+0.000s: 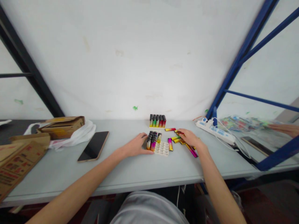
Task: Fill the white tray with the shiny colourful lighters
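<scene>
My left hand (137, 145) curves around the left side of a white holed tray (162, 149), thumb along its near edge and fingers behind. Upright lighters (152, 140) with black tops fill the tray's left part. One yellow lighter (159, 137) stands a little apart in the back row; the holes at the right front are bare. My right hand (188, 137) is over a loose pile of shiny gold, green and magenta lighters (183, 141), its fingers curled down onto one. The fingertips are partly hidden. A pink-and-yellow lighter (170, 144) lies between tray and pile.
Behind stands a full block of lighters (157, 120) near the wall. Leftward lie a phone (93, 146), a white plastic bag (81, 137) and cardboard boxes (25, 155). At right are a power strip (216, 132), cables and a blue frame (233, 71); beyond it another person's hand (285, 129) shows.
</scene>
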Motion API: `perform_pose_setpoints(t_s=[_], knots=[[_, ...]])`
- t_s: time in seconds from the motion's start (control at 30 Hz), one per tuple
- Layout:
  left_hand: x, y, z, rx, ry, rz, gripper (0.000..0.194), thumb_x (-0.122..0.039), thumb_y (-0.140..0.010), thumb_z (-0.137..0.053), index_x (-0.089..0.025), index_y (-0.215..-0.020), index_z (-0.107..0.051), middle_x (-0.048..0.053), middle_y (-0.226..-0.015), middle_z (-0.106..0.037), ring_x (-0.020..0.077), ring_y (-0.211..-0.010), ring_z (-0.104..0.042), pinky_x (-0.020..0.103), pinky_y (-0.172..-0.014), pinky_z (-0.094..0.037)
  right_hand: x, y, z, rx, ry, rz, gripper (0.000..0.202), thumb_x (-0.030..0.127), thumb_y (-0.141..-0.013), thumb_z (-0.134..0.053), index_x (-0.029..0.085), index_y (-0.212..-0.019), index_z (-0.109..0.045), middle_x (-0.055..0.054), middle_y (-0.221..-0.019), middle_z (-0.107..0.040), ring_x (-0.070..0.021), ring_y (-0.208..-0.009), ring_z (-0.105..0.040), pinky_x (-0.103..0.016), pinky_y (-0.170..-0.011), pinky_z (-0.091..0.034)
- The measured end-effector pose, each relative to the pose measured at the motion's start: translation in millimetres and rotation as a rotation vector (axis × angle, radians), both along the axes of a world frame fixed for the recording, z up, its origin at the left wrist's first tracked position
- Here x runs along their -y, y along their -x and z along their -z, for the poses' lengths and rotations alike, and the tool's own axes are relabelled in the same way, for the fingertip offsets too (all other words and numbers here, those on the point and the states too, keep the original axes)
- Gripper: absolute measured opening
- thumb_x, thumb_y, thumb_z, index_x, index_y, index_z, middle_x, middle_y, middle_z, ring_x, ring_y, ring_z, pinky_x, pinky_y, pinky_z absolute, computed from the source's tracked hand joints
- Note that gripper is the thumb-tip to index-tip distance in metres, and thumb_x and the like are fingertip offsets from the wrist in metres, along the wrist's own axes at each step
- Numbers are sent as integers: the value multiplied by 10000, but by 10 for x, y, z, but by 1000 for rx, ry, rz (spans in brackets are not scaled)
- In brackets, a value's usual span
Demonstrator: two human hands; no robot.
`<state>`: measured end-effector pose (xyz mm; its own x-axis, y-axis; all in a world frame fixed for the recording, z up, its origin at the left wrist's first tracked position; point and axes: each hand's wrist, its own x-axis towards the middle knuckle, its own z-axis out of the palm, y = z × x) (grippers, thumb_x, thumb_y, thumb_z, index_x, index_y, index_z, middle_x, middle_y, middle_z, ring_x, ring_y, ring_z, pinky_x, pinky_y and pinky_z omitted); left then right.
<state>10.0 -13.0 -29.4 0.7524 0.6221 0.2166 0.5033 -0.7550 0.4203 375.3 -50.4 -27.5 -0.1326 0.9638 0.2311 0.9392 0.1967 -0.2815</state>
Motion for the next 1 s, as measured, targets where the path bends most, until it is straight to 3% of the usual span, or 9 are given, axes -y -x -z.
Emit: perform_pose_setpoints(t_s=[0.37, 0.53, 0.7, 0.87, 1.0], knots=[[2, 0, -8, 40, -6, 11, 791, -796, -731, -735, -187, -1231, -664, 164, -1305, -624, 381, -1230, -605, 493, -1115, -488, 19, 63, -105, -103, -37, -53, 220, 171, -888, -676, 207, -1087, -763, -103, -1143, -758, -271, -1074, -702, -468, -1038, -524], [-5, 5, 11, 40, -3, 6, 803, -784, -736, -741, -182, -1260, -654, 162, -1317, -622, 381, -1249, -596, 489, -1135, -471, 25, -92, -98, -126, -42, -12, 308, 95, -843, -642, 195, -1106, -768, -130, -1226, -740, -294, -1180, -674, -487, -1113, -481], [-12, 11, 22, 2, 7, -2, 873, -821, -742, -708, -160, -1306, -625, 187, -1375, -578, 389, -1299, -564, 495, -1170, -437, 34, -154, 29, -133, 34, 39, 390, 143, -911, -575, 201, -1270, -717, -141, -1286, -727, -314, -1188, -688, -533, -1118, -481], [-16, 13, 19, 10, 7, -5, 883, -822, -724, -725, -149, -1289, -639, 189, -1350, -594, 394, -1282, -578, 486, -1156, -453, 21, -128, 95, -44, 31, 23, 483, 175, -950, -535, 189, -1424, -623, -163, -1479, -598, -299, -1384, -558, -507, -1199, -392], [-26, 14, 33, 15, -9, 4, 854, -813, -738, -722, -178, -1300, -631, 172, -1343, -596, 383, -1276, -577, 490, -1148, -457, 2, -109, 83, -15, 69, 9, 502, 103, -913, -539, 225, -1386, -655, -124, -1526, -568, -281, -1421, -523, -490, -1218, -368]])
